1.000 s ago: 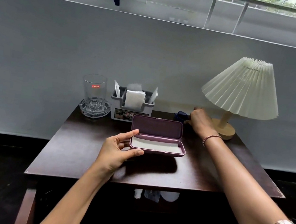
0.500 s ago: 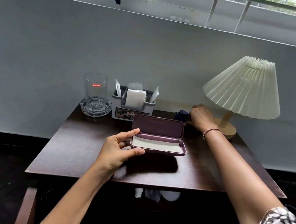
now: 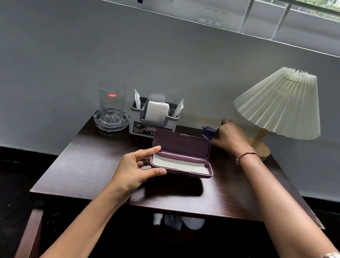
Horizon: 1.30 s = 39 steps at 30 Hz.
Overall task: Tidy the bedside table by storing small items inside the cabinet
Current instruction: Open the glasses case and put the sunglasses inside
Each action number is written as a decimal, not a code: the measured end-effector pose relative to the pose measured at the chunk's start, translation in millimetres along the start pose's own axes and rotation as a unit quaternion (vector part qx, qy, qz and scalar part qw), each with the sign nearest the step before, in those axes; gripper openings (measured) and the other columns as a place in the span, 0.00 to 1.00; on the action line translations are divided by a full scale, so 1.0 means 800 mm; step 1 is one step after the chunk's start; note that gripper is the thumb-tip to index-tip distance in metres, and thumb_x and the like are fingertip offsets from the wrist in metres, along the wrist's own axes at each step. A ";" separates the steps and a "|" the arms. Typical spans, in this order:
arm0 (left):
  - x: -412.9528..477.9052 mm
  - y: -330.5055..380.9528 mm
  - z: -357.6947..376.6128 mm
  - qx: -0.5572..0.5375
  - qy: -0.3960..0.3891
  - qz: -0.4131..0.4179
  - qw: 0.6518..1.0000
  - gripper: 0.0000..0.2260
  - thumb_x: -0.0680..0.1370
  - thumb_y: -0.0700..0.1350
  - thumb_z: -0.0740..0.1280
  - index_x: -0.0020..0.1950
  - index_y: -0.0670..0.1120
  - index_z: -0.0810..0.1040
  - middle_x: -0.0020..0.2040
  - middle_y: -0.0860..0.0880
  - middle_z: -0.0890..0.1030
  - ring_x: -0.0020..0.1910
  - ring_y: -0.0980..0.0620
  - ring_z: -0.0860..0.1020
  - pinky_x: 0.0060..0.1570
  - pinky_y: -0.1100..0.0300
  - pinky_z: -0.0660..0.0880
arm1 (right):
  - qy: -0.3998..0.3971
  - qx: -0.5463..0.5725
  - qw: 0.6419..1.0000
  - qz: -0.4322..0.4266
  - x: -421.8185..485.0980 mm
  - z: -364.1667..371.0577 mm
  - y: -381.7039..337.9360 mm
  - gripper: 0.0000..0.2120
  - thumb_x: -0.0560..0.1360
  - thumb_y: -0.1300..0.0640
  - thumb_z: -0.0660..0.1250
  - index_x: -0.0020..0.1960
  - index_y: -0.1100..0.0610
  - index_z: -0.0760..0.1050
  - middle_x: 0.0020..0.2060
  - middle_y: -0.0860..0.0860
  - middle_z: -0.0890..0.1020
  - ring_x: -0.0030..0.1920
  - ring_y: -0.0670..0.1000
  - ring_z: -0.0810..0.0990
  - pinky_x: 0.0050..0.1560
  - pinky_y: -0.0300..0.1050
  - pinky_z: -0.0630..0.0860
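Left hand (image 3: 134, 172) nearest, at the left end of the open purple case (image 3: 183, 153), lid raised, at the middle of the table (image 3: 92, 172); thumb and forefinger spread and pinching that end. Right hand (image 3: 231, 137) past the case's far right corner, against a small blue thing (image 3: 208, 131); its fingers are hidden, so the grip cannot be told. Directly behind the case, a napkin holder (image 3: 153, 122); far left of it, a glass (image 3: 110, 103); far right, a lamp (image 3: 283, 103).

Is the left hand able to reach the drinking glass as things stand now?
Probably yes: only bare table lies between the left hand and the glass, though the hand holds the open purple case.
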<state>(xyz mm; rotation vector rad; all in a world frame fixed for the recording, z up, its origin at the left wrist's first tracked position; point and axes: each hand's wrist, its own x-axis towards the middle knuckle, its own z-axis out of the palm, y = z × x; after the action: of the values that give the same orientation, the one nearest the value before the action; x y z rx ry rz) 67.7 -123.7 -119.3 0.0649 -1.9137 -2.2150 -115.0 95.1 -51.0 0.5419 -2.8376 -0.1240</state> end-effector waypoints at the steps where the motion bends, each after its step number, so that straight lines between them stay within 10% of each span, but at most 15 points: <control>1: 0.000 0.000 0.000 0.003 0.001 0.000 1.000 0.27 0.61 0.31 0.76 0.54 0.53 0.80 0.47 0.48 0.85 0.45 0.55 0.83 0.49 0.65 0.79 | 0.004 0.011 1.000 0.006 -0.002 0.000 0.000 0.19 0.71 0.49 0.67 0.46 0.66 0.80 0.48 0.60 0.75 0.53 0.60 0.73 0.45 0.51 0.76; 18: 0.002 -0.004 0.000 0.023 -0.004 0.006 1.000 0.27 0.61 0.31 0.76 0.54 0.53 0.80 0.48 0.47 0.84 0.45 0.56 0.82 0.52 0.63 0.78 | 0.024 0.229 0.972 0.047 -0.029 -0.017 -0.006 0.13 0.76 0.52 0.67 0.49 0.62 0.81 0.41 0.58 0.83 0.37 0.54 0.77 0.41 0.44 0.72; 29: 0.002 -0.006 -0.001 0.030 -0.012 0.003 0.999 0.28 0.60 0.33 0.77 0.56 0.52 0.79 0.50 0.45 0.84 0.48 0.52 0.82 0.57 0.54 0.77 | 0.079 0.255 0.964 -0.022 -0.044 -0.060 -0.005 0.08 0.74 0.59 0.69 0.51 0.59 0.83 0.47 0.55 0.86 0.50 0.52 0.83 0.57 0.48 0.77; 39: 0.005 -0.010 -0.004 0.026 -0.028 0.020 0.999 0.32 0.60 0.35 0.77 0.63 0.51 0.76 0.48 0.52 0.85 0.47 0.57 0.81 0.53 0.63 0.78 | 0.032 0.315 0.925 -0.210 -0.076 -0.109 -0.038 0.05 0.72 0.57 0.72 0.48 0.54 0.84 0.38 0.45 0.82 0.37 0.39 0.77 0.39 0.25 0.68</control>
<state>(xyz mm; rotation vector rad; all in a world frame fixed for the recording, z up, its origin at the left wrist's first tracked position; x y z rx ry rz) 63.3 -126.7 -127.4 -0.0273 -1.9825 -2.1633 -26.9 86.4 15.4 1.2474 -2.6079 0.7384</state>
